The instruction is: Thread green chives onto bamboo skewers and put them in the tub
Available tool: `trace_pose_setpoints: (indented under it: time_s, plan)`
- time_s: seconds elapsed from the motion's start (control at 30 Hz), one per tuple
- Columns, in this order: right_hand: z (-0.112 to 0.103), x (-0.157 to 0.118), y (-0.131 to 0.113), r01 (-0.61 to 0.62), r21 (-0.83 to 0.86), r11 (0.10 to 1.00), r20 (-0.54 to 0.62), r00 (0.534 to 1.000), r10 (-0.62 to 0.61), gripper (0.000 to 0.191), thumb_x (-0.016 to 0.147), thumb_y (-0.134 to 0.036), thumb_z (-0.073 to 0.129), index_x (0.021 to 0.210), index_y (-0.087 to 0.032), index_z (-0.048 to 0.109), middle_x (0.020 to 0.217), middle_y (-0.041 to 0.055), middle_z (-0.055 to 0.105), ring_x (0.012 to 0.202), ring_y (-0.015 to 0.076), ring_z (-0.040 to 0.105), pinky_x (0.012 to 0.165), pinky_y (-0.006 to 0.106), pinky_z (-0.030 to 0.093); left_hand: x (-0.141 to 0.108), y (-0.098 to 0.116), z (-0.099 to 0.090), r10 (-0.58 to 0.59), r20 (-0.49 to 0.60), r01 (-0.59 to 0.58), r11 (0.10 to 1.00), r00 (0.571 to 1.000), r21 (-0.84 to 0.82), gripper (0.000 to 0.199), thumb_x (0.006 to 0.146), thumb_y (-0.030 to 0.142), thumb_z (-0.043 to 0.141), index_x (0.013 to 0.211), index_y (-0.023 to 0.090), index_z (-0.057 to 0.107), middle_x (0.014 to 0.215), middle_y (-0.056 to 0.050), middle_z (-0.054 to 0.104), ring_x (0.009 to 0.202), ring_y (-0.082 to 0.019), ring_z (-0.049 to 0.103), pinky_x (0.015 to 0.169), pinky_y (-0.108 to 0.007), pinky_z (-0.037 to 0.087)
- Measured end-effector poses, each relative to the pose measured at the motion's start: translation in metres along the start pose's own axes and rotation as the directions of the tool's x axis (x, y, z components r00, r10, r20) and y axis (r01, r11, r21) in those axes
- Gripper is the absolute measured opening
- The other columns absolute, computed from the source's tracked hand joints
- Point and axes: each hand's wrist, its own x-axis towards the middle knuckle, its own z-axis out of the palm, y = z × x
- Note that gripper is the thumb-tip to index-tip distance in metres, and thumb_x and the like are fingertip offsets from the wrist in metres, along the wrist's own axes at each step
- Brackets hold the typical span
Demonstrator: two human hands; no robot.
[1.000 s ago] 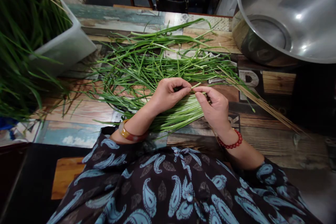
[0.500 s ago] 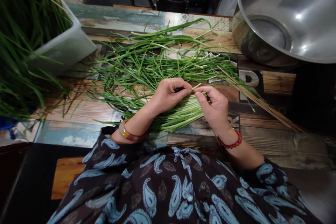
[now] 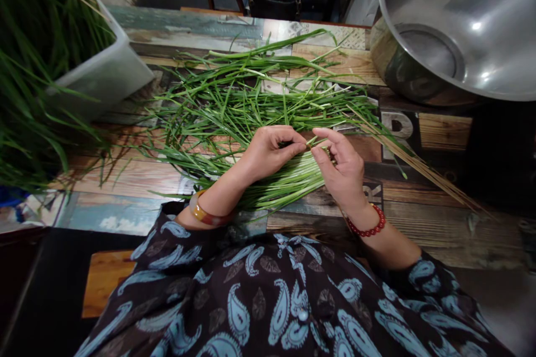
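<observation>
Long green stalks (image 3: 251,103) lie loosely spread over the patchwork wooden table (image 3: 435,201). Nearer my body, a bundle of stalks (image 3: 288,184) lies with its pale ends toward the right. Above this bundle my left hand (image 3: 276,148) pinches a thin green stalk between thumb and forefinger. Just to its right is my right hand (image 3: 341,162), thumb and forefinger spread apart beside the stalk's pale end, with nothing visibly gripped. Its lower fingers are curled and partly hidden.
A white bin (image 3: 104,75) heaped with green stalks stands at the left. A large metal bowl (image 3: 419,56) is at the upper right. Thin straw-like sticks (image 3: 422,170) lie on the right. Beyond the table are a stool and a person's legs.
My right forefinger has lifted away from the thumb, opening the pinch near the stalk's end. My left hand has barely moved.
</observation>
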Motion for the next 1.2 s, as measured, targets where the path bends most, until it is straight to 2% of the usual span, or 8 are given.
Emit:
trace_pose_setpoints:
  time_s: [0.13, 0.27, 0.47, 0.6, 0.7, 0.9, 1.07, 1.2]
  plan:
    - [0.001, 0.000, 0.000, -0.002, 0.033, 0.999, -0.012, 1.000, 0.003, 0.021, 0.094, -0.038, 0.059, 0.112, -0.027, 0.061, 0.085, -0.0014, 0.068, 0.073, 0.0146, 0.063, 0.069, 0.030, 0.051, 0.000, 0.000, -0.001, -0.003, -0.010, 0.003, 1.000, 1.000, 0.019, 0.017, 0.084, 0.027, 0.065, 0.077, 0.014, 0.074, 0.080, -0.005, 0.075, 0.073, -0.013, 0.066, 0.071, -0.023, 0.049]
    - [0.002, 0.001, 0.001, 0.019, -0.016, 1.000, -0.029, 0.999, -0.019, 0.015, 0.094, -0.037, 0.058, 0.102, -0.026, 0.060, 0.089, -0.0004, 0.068, 0.073, 0.0144, 0.062, 0.069, 0.029, 0.050, 0.000, 0.000, 0.000, -0.003, -0.004, 0.003, 0.999, 1.000, 0.036, 0.017, 0.084, 0.027, 0.064, 0.077, 0.015, 0.074, 0.079, -0.005, 0.074, 0.072, -0.014, 0.065, 0.071, -0.024, 0.050]
    - [0.000, 0.003, -0.004, 0.040, -0.055, 0.998, -0.031, 0.999, -0.042, 0.017, 0.096, -0.040, 0.054, 0.095, -0.025, 0.061, 0.083, -0.0009, 0.065, 0.070, 0.0144, 0.057, 0.068, 0.029, 0.047, -0.001, -0.002, 0.000, 0.055, 0.062, -0.058, 0.997, 0.997, 0.050, 0.019, 0.087, 0.026, 0.062, 0.078, 0.014, 0.074, 0.078, -0.005, 0.071, 0.074, -0.014, 0.064, 0.072, -0.024, 0.049]
    - [-0.003, 0.004, -0.004, -0.018, 0.010, 1.000, -0.017, 1.000, 0.018, 0.034, 0.102, -0.047, 0.040, 0.107, -0.024, 0.065, 0.090, 0.0019, 0.068, 0.075, 0.0157, 0.061, 0.069, 0.031, 0.049, -0.001, -0.002, -0.005, 0.027, 0.095, -0.034, 0.997, 0.995, 0.067, 0.018, 0.085, 0.028, 0.065, 0.092, 0.015, 0.075, 0.092, -0.007, 0.075, 0.085, -0.016, 0.067, 0.081, -0.026, 0.051]
    - [-0.002, 0.005, 0.004, -0.106, 0.128, 0.986, -0.020, 0.994, 0.109, 0.048, 0.103, -0.056, 0.030, 0.113, -0.025, 0.065, 0.088, 0.0028, 0.068, 0.076, 0.0167, 0.064, 0.068, 0.031, 0.051, 0.000, -0.002, -0.008, -0.023, 0.112, 0.012, 0.996, 0.993, 0.092, 0.021, 0.083, 0.028, 0.067, 0.097, 0.015, 0.076, 0.093, -0.006, 0.076, 0.084, -0.016, 0.068, 0.079, -0.025, 0.051]
    - [0.001, 0.008, 0.019, -0.146, 0.225, 0.963, 0.051, 0.989, 0.138, 0.073, 0.098, -0.070, 0.015, 0.121, -0.022, 0.065, 0.097, 0.0078, 0.073, 0.087, 0.0192, 0.070, 0.074, 0.033, 0.056, 0.002, -0.005, -0.009, -0.106, -0.024, 0.108, 0.992, 0.994, 0.066, 0.017, 0.081, 0.025, 0.066, 0.085, 0.012, 0.077, 0.082, -0.005, 0.076, 0.072, -0.014, 0.066, 0.069, -0.023, 0.049]
    - [0.003, 0.009, 0.019, -0.146, 0.269, 0.952, 0.015, 0.989, 0.147, 0.070, 0.098, -0.069, 0.021, 0.117, -0.020, 0.068, 0.105, 0.0090, 0.073, 0.097, 0.0202, 0.069, 0.081, 0.035, 0.056, 0.003, -0.010, -0.006, -0.114, -0.085, 0.125, 0.983, 0.990, 0.134, 0.013, 0.079, 0.022, 0.067, 0.080, 0.012, 0.076, 0.078, -0.004, 0.075, 0.071, -0.013, 0.065, 0.069, -0.023, 0.048]
    - [0.004, 0.011, 0.014, -0.172, 0.311, 0.935, 0.042, 0.985, 0.167, 0.054, 0.097, -0.063, 0.040, 0.115, -0.021, 0.068, 0.105, 0.0073, 0.074, 0.093, 0.0189, 0.068, 0.078, 0.033, 0.055, 0.002, -0.008, -0.006, -0.115, -0.047, 0.120, 0.985, 0.992, 0.121, 0.014, 0.080, 0.023, 0.066, 0.082, 0.013, 0.076, 0.079, -0.003, 0.076, 0.071, -0.013, 0.066, 0.068, -0.023, 0.049]
